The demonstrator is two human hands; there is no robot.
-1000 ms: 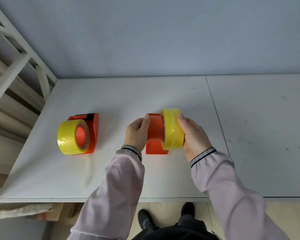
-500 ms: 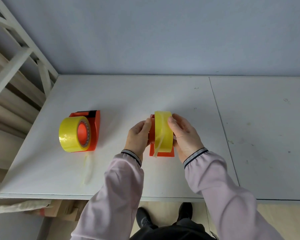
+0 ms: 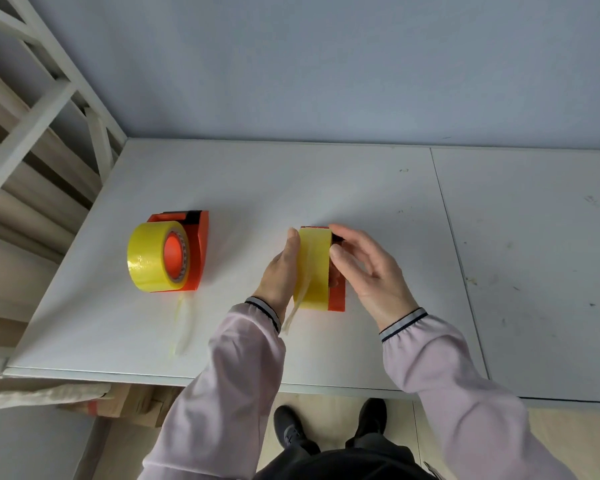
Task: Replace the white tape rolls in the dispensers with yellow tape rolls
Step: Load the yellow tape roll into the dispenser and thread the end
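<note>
second yellow roll point(image 3: 314, 268) now sits seated on the middle dispenser point(image 3: 336, 296), mid-frame. left hand point(image 3: 281, 268) flat against it, right hand point(image 3: 364, 268) fingers loosening off. left-side dispenser point(image 3: 198, 251) already yellow, so basically done.

We see the near orange dispenser point(image 3: 336, 296) only as a strip behind its yellow roll point(image 3: 313, 268). The left hand point(image 3: 282, 271) hides the roll's far face, and the right hand's point(image 3: 368, 271) fingertips cover the cutter. Both sleeves leave the lower edge.
</note>
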